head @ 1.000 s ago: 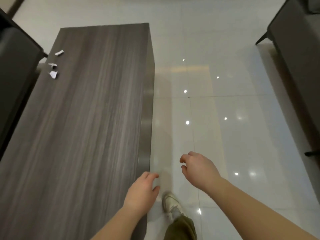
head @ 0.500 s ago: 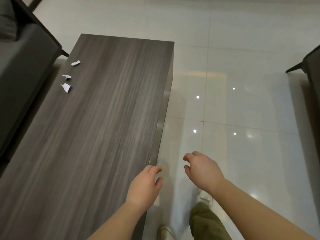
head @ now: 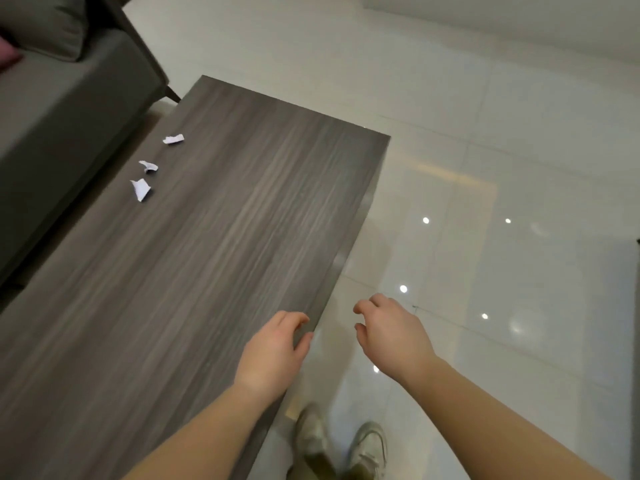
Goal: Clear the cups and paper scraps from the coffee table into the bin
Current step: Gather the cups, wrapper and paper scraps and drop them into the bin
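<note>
Both hands empty, left hand (head: pixel 273 348) and right hand (head: pixel 391 332) loosely curled, while three paper scraps (head: pixel 149 167) lie along the coffee table (head: pixel 214 271)'s far left edge, feather-light and crumpled, best pinched by a raised fold.

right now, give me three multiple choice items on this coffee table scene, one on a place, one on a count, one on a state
1. Where do the paper scraps lie on the coffee table?
A. by the sofa-side edge
B. by the floor-side edge
C. under the left hand

2. How many scraps show?
A. one
B. three
C. five

3. What is the left hand holding?
A. a cup
B. a scrap
C. nothing

Answers: 1 A, they sit along the edge nearest the sofa. 2 B, three white pieces are in a row. 3 C, its fingers are loosely curled and empty.
</note>
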`<state>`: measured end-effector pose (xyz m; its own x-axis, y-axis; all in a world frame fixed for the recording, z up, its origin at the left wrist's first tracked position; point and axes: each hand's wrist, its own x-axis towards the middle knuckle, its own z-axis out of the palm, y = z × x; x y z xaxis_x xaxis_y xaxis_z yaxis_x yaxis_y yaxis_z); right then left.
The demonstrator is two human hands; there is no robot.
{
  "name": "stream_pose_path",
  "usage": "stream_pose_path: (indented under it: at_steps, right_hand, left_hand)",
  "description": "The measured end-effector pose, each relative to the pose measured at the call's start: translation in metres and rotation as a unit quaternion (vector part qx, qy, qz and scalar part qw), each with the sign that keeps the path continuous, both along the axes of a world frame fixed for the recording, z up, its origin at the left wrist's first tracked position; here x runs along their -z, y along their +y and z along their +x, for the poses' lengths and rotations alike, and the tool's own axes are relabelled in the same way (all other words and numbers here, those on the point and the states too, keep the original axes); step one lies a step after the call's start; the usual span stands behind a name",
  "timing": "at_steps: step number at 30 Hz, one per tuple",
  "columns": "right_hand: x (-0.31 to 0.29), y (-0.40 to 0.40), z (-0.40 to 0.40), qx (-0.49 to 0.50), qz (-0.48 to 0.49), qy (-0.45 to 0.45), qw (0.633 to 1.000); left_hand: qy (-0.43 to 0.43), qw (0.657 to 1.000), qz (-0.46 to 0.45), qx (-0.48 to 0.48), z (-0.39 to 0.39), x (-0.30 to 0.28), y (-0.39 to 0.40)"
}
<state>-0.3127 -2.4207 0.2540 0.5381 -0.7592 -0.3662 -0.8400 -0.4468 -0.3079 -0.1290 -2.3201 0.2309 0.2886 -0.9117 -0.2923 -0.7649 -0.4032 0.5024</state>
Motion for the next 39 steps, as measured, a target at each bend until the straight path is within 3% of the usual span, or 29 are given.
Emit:
stream_pose_path:
  at_steps: [8, 19, 27, 34, 39]
  right_hand:
    - [0.014, -0.095, 0.074, -0.078, -0.015, -0.042, 0.996]
    - [0.038, -0.162, 0.205, -0.17, 0.012, -0.009, 0.985]
    - [0.041, -0.204, 0.274, -0.23, 0.015, -0.049, 0.972]
    - [0.061, -0.264, 0.365, -0.316, 0.019, -0.015, 0.948]
    - [0.078, -0.306, 0.447, -0.348, 0.003, -0.01, 0.938]
  left_hand:
    - [0.003, 0.995, -0.034, -0.097, 0.063, 0.009, -0.06]
    - [-0.03, 0.974, 0.026, -0.222, 0.186, 0.023, -0.097]
    - [-0.047, 0.955, 0.065, -0.284, 0.241, 0.019, -0.11]
    - [-0.023, 0.905, 0.079, -0.417, 0.307, 0.028, -0.164]
    - [0.052, 0.862, 0.036, -0.503, 0.374, 0.041, -0.211]
